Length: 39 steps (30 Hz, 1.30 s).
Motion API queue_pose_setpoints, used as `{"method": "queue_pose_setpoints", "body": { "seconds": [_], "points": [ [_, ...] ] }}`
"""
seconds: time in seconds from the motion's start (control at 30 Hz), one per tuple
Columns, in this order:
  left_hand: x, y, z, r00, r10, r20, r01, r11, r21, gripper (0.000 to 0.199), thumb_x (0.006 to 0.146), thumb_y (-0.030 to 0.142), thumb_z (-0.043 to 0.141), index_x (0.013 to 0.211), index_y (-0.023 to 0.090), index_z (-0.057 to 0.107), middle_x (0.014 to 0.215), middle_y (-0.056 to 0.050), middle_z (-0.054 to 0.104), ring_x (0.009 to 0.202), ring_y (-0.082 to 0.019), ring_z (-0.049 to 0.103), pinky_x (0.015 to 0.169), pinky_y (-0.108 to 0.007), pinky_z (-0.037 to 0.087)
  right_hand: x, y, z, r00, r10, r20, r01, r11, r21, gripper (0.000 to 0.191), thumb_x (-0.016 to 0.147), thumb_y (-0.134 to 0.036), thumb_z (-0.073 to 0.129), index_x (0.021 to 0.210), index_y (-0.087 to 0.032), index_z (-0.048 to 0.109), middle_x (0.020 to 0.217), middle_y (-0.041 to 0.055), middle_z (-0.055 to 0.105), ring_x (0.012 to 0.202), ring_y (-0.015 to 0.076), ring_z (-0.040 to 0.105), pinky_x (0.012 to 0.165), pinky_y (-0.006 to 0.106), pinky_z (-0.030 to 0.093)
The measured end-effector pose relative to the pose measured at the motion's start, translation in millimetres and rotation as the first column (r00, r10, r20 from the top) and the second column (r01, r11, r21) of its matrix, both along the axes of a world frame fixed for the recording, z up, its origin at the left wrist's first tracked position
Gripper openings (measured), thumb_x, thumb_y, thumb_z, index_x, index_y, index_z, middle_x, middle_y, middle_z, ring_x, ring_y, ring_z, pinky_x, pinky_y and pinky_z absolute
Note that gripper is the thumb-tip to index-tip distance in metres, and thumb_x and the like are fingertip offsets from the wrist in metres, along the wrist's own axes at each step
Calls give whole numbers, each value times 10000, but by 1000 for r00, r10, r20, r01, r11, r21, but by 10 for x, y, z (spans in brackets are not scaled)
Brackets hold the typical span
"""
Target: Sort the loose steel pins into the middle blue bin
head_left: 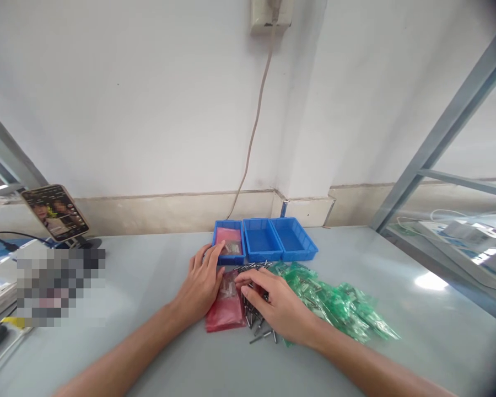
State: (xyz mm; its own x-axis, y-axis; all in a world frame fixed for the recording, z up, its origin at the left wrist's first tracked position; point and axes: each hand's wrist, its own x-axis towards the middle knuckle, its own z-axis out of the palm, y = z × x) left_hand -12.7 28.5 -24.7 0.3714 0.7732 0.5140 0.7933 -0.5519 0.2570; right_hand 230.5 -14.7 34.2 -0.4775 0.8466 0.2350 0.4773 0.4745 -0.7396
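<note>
My left hand [200, 284] lies with its fingers stretched out. Its fingertips reach the front left of a blue tray [228, 261], and its thumb rests by the upper left edge of a red plastic bag [227, 315]. My right hand [279, 303] hovers over the bag's right side, thumb and forefinger bent into a pinch. Whatever may be between those tips is too small to make out. Loose metal pins [254, 322] lie in a heap under and around the right hand, partly hidden by it. Inside the blue tray is another red bag [227, 235] with small light pieces visible.
Two more blue trays, a middle one [263, 238] and a right one [293, 238], stand beside the first. Crumpled green plastic bags [339, 306] spread to the right. A phone [55, 212] on a stand is at the left, and a metal frame [438, 132] rises at the right.
</note>
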Motion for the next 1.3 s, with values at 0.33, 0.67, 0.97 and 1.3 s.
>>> {"method": "queue_pose_setpoints", "body": {
  "seconds": [0.33, 0.67, 0.97, 1.3],
  "points": [
    [-14, 6, 4, 1000, -6, 26, 7, 1000, -23, 553, 1155, 291, 374, 1692, 237, 254, 1624, -142, 481, 1528, -330, 367, 1220, -561, 372, 2, -51, 18, 989, 136, 49, -136, 991, -9, 436, 1108, -198, 510, 1457, -372, 704, 1135, 9, 798, 1052, 227, 646, 991, 367, 526],
    [4, 4, 14, 999, 2, 50, -4, 999, 43, 598, 1137, 303, 431, 1696, 240, 229, 1632, -150, 465, 1528, -343, 372, 1233, -569, 358, -60, 18, -211, 990, 116, 74, -128, 974, 186, 349, 945, -29, 709, 1200, -267, 717, 1140, 23, 731, 1082, 242, 610, 975, 367, 500],
    [19, 3, 95, 995, -8, 98, -3, 994, 109, 600, 1124, 357, 510, 1659, 207, 285, 1615, -172, 458, 1512, -345, 384, 1257, -582, 320, -14, 0, -154, 996, 68, -59, -55, 977, 205, 183, 1043, -88, 609, 1052, -260, 669, 1097, 30, 611, 987, 209, 606, 890, 335, 500],
    [9, -177, 333, 841, -312, 442, 295, 949, 109, 661, 1142, 654, 200, 1367, 231, 656, 1381, -127, 675, 1400, -314, 509, 1224, -543, 365, -2, 54, -103, 919, -146, -365, 136, 989, -52, 187, 1099, -359, 578, 947, -249, 569, 868, -19, 536, 763, 182, 496, 696, 309, 424]
  ]
}}
